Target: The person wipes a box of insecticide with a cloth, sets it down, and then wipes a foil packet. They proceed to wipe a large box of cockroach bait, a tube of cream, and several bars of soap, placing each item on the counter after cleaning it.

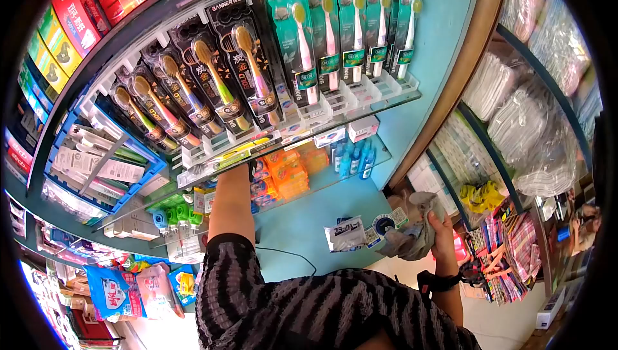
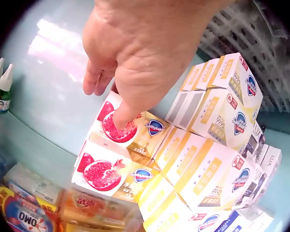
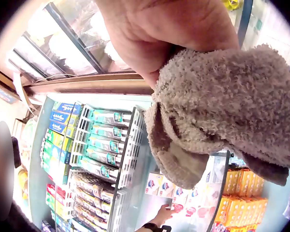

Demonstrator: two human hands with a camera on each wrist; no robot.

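Note:
In the left wrist view my left hand (image 2: 140,58) has its thumb on the front of an upper soap box (image 2: 118,128) with a red pomegranate print, its other fingers partly hidden behind. A similar box (image 2: 104,171) lies directly below, and stacked white-and-yellow soap boxes (image 2: 198,166) stand to the right. The head view shows only the left forearm; the shelf hides that hand. My right hand (image 1: 441,237) grips a crumpled grey cloth (image 1: 412,237) away from the shelves. Up close, the cloth (image 3: 222,101) is fluffy and hangs from the right hand (image 3: 169,29).
A glass shelf edge (image 1: 322,121) with hanging toothbrushes (image 1: 302,34) lies above the left forearm. Orange packs (image 1: 286,173) and blue bottles (image 1: 354,160) stand beneath it. Green-capped bottles (image 2: 2,89) are left of the soap. A white packet (image 1: 346,234) lies near the cloth.

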